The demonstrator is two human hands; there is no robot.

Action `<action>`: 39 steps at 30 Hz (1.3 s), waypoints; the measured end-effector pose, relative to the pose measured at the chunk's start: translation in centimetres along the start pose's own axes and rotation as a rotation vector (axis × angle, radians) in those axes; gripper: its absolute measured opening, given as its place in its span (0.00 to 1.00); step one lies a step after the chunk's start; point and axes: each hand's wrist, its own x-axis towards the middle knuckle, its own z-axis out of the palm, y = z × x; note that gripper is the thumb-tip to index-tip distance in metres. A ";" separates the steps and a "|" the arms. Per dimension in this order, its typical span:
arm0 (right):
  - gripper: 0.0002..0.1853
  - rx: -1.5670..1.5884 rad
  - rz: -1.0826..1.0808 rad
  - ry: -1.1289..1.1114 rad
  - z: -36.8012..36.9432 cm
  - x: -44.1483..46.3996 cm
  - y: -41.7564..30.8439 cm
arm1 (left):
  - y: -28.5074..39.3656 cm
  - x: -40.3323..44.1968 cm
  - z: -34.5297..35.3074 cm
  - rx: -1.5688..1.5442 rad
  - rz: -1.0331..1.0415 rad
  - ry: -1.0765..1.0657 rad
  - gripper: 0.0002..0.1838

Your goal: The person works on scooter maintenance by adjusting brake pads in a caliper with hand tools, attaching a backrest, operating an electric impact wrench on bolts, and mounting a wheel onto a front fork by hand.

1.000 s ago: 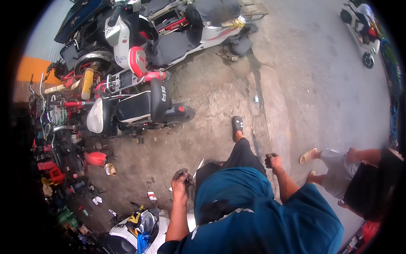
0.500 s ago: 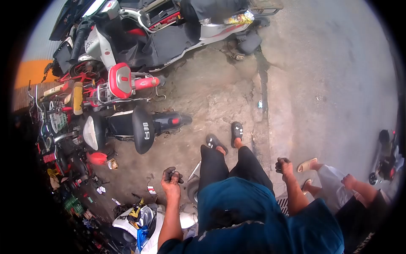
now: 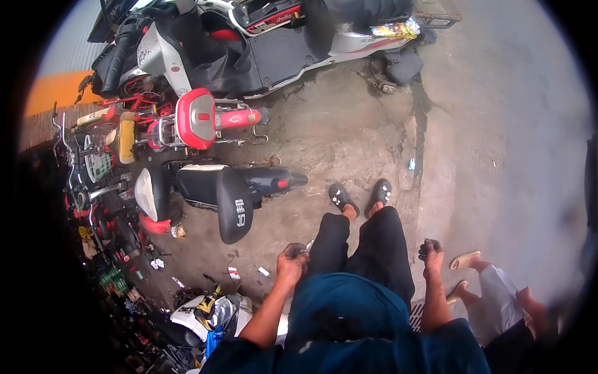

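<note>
My left hand (image 3: 290, 265) is in front of my left thigh, its darkened fingers bent in close together. Just beyond their tips is a thin pale strip (image 3: 309, 245), to the left of my black trousers (image 3: 381, 255); I cannot tell whether I am gripping it or it only shows behind my hand. My right hand (image 3: 431, 254) hangs out past my other leg, the blackened fingers folded into a loose fist.

I am on my feet on the concrete ground (image 3: 311, 137), my dark clogs (image 3: 341, 197) side by side and my blue shirt (image 3: 355, 296) below me in view. Left of my left hand lie a red-and-white packet (image 3: 233, 273) and a small white piece (image 3: 264, 272), near each other. Nearer my left forearm is a white scooter (image 3: 193, 313) with a bright blue item (image 3: 213, 338) on it. Ahead to the left are a black seat (image 3: 234, 209) with white lettering and, past it, a red-and-grey seat (image 3: 197, 118). On my right, another person in tan sandals (image 3: 465, 260) and pale shorts (image 3: 496, 305) is close by.
</note>
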 end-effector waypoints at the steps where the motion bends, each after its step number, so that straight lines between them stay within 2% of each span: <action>1: 0.13 -0.059 -0.045 -0.022 1.2 0.6 -0.6 | -0.1 0.4 0.2 0.015 -0.038 0.012 0.10; 4: 0.14 -0.359 -0.433 -0.075 4.4 4.3 -0.2 | -1.6 2.5 1.9 0.040 -0.068 0.036 0.09; 6: 0.14 -0.608 -0.484 -0.119 7.2 5.6 -1.9 | -3.3 4.5 3.8 0.089 0.011 0.078 0.10; 8: 0.15 -0.824 -0.575 -0.168 9.8 8.3 -2.2 | -4.9 6.9 6.1 0.397 0.322 0.175 0.11; 9: 0.15 -0.917 -0.632 -0.192 10.6 9.9 -1.4 | -5.7 7.7 7.3 0.417 0.204 0.164 0.12; 10: 0.16 -1.008 -0.682 -0.212 11.1 10.9 -0.6 | -4.3 8.0 8.7 0.587 0.316 0.190 0.12; 12: 0.18 -1.119 -0.632 -0.258 11.8 12.5 0.5 | -7.6 9.5 10.8 0.555 0.247 0.143 0.11; 14: 0.20 -1.163 -0.644 -0.292 11.4 13.0 2.2 | -9.5 10.2 12.6 0.530 0.280 0.100 0.11; 15: 0.18 -1.189 -0.662 -0.325 11.2 13.1 2.4 | -9.3 10.2 13.5 0.605 0.367 0.103 0.11; 16: 0.17 -1.146 -0.650 -0.339 11.2 13.7 2.3 | -9.0 10.4 14.0 0.650 0.424 0.081 0.10; 19: 0.14 -1.057 -0.611 -0.364 10.9 14.7 1.7 | -9.3 11.0 15.2 0.681 0.345 0.106 0.10; 27: 0.16 -1.096 -0.623 -0.396 10.5 16.3 0.6 | -7.0 11.4 16.9 0.760 0.168 0.107 0.10; 30: 0.18 -1.174 -0.551 -0.430 10.0 16.4 0.0 | -8.6 11.3 16.6 0.550 0.124 0.168 0.10; 31: 0.17 -1.173 -0.558 -0.420 10.3 16.3 -0.7 | -6.7 10.9 16.6 0.408 0.132 0.137 0.10; 34: 0.17 -1.088 -0.562 -0.390 11.5 14.7 -3.4 | -5.1 10.3 15.8 0.401 0.074 0.125 0.10; 35: 0.18 -1.032 -0.514 -0.422 11.8 14.5 -5.0 | -4.2 10.2 15.7 0.395 0.096 0.114 0.11; 39: 0.14 -0.883 -0.517 -0.318 11.4 15.8 -5.3 | -1.6 10.7 16.8 0.351 0.205 0.114 0.12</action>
